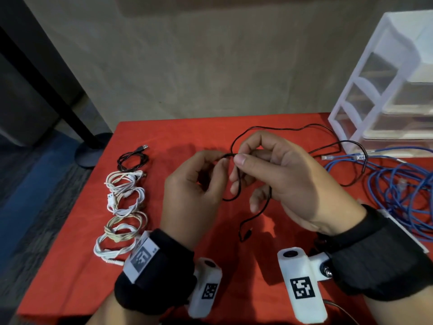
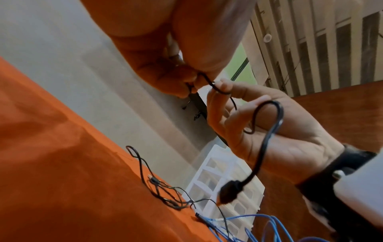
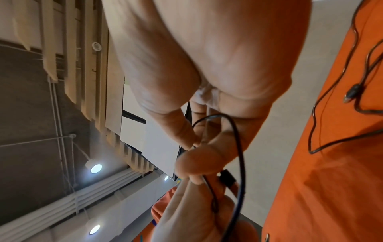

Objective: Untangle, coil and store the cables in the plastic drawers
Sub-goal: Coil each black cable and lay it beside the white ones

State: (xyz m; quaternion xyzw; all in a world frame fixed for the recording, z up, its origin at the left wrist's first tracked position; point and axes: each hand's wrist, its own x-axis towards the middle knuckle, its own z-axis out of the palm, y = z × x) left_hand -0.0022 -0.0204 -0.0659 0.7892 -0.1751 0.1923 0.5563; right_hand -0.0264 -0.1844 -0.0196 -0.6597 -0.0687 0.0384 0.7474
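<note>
A thin black cable (image 1: 276,129) hangs between both hands above the red table (image 1: 187,266). My left hand (image 1: 221,160) pinches it between thumb and fingertips. Right beside it, my right hand (image 1: 241,153) pinches the same cable, which also loops under its lower fingers. One plug end (image 1: 247,233) dangles below the right palm, large in the left wrist view (image 2: 230,193). The rest trails back and right over the table towards the white plastic drawers (image 1: 379,85). In the right wrist view the cable (image 3: 238,147) curves past the right thumb.
Several coiled white cables (image 1: 124,195) and a coiled black cable (image 1: 132,159) lie in a row at the table's left. A tangle of blue cables (image 1: 398,184) sprawls at the right in front of the drawers. The table's far edge faces a grey wall.
</note>
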